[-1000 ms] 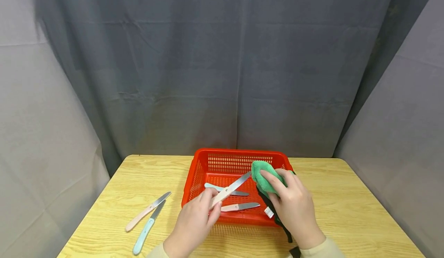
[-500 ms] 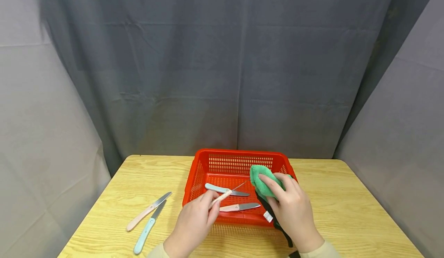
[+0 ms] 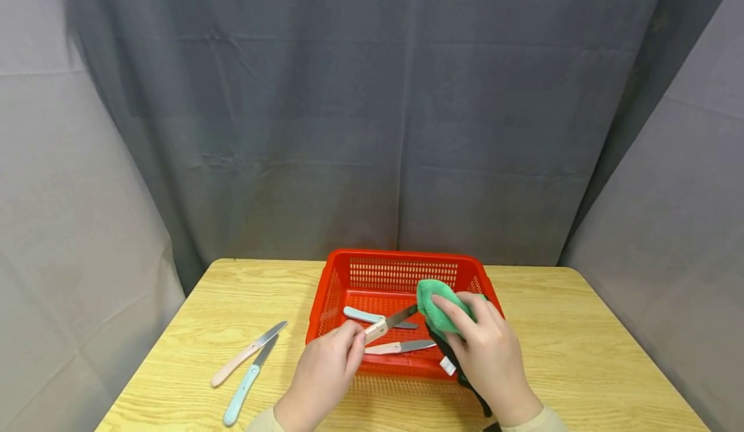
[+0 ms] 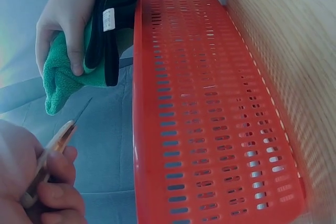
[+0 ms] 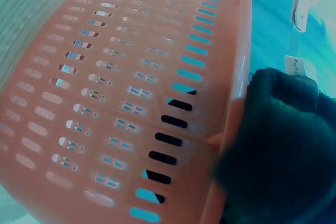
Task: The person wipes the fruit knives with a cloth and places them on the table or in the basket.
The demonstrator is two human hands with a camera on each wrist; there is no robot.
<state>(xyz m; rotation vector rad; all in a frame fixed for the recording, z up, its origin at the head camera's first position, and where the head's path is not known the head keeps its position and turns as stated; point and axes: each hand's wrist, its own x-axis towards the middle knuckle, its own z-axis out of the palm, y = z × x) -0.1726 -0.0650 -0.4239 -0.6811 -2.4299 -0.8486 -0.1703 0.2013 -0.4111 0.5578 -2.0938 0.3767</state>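
My left hand (image 3: 328, 367) grips a knife (image 3: 376, 332) by its pale pink handle, blade angled up and to the right over the red basket. In the left wrist view the same knife (image 4: 56, 141) points toward the cloth, its blade seen almost edge-on. My right hand (image 3: 487, 354) holds a bunched green cloth (image 3: 440, 309) with black trim and a white tag, at the basket's right side. In the head view the blade tip lies right at the cloth's left edge. Inside the red basket (image 3: 407, 255) lie a light blue knife (image 3: 361, 315) and a pink-handled knife (image 3: 388, 348).
On the wooden table (image 3: 581, 354), left of the basket, a pink-handled knife (image 3: 235, 366) and a light blue knife (image 3: 241, 395) lie with their blades crossing. A grey curtain (image 3: 290, 128) hangs behind the table, with paler cloth (image 3: 70, 193) at the sides.
The knife in my left hand has turned about its length, its blade going from flat to edge-on to flat, and its tip has dropped. The cloth has shifted slightly left and down.
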